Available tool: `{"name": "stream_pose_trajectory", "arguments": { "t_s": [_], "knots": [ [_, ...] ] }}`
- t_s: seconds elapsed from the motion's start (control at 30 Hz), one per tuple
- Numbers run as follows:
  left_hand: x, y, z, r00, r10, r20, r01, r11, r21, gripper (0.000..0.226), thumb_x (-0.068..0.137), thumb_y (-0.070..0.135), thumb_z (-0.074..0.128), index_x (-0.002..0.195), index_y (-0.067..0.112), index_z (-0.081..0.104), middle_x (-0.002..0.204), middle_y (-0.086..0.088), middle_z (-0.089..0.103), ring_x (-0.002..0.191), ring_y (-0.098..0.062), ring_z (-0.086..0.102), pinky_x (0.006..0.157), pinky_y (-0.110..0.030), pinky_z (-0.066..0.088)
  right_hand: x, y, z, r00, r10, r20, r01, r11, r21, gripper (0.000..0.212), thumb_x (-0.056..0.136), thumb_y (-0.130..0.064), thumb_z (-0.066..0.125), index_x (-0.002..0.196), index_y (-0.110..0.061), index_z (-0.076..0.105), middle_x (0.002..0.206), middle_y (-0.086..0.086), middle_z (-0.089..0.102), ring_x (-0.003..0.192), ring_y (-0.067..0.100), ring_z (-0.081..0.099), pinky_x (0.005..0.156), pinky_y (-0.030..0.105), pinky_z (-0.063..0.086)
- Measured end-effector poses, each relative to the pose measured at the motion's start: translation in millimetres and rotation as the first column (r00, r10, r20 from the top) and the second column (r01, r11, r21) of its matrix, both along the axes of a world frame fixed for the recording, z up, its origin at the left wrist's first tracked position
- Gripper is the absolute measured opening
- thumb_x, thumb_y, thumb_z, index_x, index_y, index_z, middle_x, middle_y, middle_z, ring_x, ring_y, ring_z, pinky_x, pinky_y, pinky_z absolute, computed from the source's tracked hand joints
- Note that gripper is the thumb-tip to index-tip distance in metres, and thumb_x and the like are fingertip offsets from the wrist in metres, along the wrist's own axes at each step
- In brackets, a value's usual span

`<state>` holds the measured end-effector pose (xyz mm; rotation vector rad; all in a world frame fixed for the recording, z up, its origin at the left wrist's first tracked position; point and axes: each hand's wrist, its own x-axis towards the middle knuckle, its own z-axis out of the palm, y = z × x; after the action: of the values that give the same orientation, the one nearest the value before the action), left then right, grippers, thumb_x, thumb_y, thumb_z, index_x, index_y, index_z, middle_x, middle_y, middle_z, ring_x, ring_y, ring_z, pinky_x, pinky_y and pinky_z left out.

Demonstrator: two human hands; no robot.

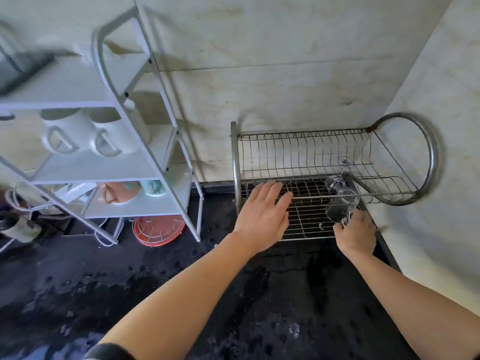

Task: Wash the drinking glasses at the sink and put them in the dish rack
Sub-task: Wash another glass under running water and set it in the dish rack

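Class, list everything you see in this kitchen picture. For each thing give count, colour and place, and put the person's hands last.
dish rack: one, bare metal, on the counter by the right-hand walls.
drinking glasses: at least two, clear, at the rack's right end; exact count hard to tell.
shelf unit: one, white, left of the rack.
mugs: two, white, on a middle shelf.
jug: one, pink, on the lower shelf.
cup: one, pale green, beside the jug.
round tray: one, red, under the shelf unit.
counter: one, dark, wet.
left hand: open, over the rack's front.
right hand: grips the nearest glass.
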<state>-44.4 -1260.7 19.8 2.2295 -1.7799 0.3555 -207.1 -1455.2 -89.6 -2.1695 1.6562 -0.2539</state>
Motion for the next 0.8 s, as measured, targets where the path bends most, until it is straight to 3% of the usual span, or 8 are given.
{"name": "stream_pose_trajectory", "arguments": {
  "t_s": [0.1, 0.2, 0.27, 0.43, 0.6, 0.8],
  "knots": [
    [1.6, 65.9, 4.2, 0.999, -0.031, -0.026, 0.03, 0.998, -0.055, 0.027, 0.088, 0.024, 0.046, 0.102, 0.011, 0.065, 0.103, -0.007, 0.062, 0.096, -0.027, 0.058, 0.085, -0.039, 0.047, 20.3, 56.0, 17.2, 0.995, 0.102, 0.01, -0.102, 0.995, -0.02, 0.048, 0.092, -0.026, 0.058, 0.137, -0.015, 0.045, 0.138, 0.012, 0.048, 0.125, 0.033, 0.047, 0.092, 0.047, 0.047],
    [22.0, 154.9, -5.3, 0.991, 0.122, -0.06, -0.12, 0.992, 0.036, 0.033, 0.087, 0.028, 0.037, 0.089, 0.012, 0.065, 0.089, -0.005, 0.061, 0.08, -0.026, 0.058, 0.069, -0.039, 0.047, 50.7, 133.3, 26.9, 0.969, 0.247, -0.008, -0.247, 0.969, 0.031, 0.033, 0.095, -0.029, 0.053, 0.127, -0.021, 0.055, 0.119, 0.004, 0.065, 0.106, 0.028, 0.061, 0.079, 0.036, 0.048],
    [42.8, 220.3, -11.6, 0.962, 0.262, -0.082, -0.248, 0.957, 0.149, 0.031, 0.087, 0.027, 0.038, 0.089, 0.012, 0.065, 0.09, -0.007, 0.061, 0.081, -0.029, 0.06, 0.069, -0.039, 0.046, 76.5, 190.5, 27.2, 0.922, 0.387, -0.012, -0.385, 0.921, 0.052, 0.026, 0.094, -0.028, 0.052, 0.118, -0.021, 0.061, 0.11, 0.002, 0.069, 0.101, 0.027, 0.063, 0.078, 0.035, 0.05],
    [82.6, 385.1, -12.9, 0.804, 0.593, -0.044, -0.546, 0.765, 0.34, 0.024, 0.095, 0.026, 0.039, 0.104, 0.014, 0.057, 0.107, -0.006, 0.055, 0.099, -0.028, 0.054, 0.077, -0.037, 0.039, 157.8, 339.3, 34.1, 0.727, 0.685, 0.047, -0.686, 0.726, 0.037, 0.024, 0.094, -0.028, 0.054, 0.115, -0.021, 0.062, 0.112, -0.005, 0.069, 0.105, 0.022, 0.062, 0.086, 0.035, 0.05],
    [107.1, 523.6, -6.9, 0.597, 0.802, -0.037, -0.747, 0.572, 0.338, 0.022, 0.096, 0.026, 0.039, 0.104, 0.014, 0.056, 0.108, -0.006, 0.054, 0.102, -0.028, 0.054, 0.08, -0.038, 0.041, 241.7, 470.1, 50.4, 0.463, 0.883, 0.071, -0.885, 0.465, -0.009, 0.023, 0.094, -0.028, 0.053, 0.113, -0.02, 0.062, 0.11, -0.002, 0.068, 0.104, 0.026, 0.061, 0.083, 0.034, 0.047],
    [124.3, 653.2, -2.8, 0.34, 0.928, -0.152, -0.884, 0.371, 0.285, 0.022, 0.099, 0.028, 0.04, 0.107, 0.016, 0.056, 0.109, -0.004, 0.055, 0.1, -0.024, 0.056, 0.082, -0.035, 0.045, 329.3, 605.3, 53.2, 0.194, 0.98, 0.045, -0.981, 0.194, -0.014, 0.024, 0.095, -0.028, 0.052, 0.115, -0.021, 0.061, 0.113, -0.002, 0.066, 0.103, 0.024, 0.06, 0.078, 0.031, 0.043]
  ]
}}
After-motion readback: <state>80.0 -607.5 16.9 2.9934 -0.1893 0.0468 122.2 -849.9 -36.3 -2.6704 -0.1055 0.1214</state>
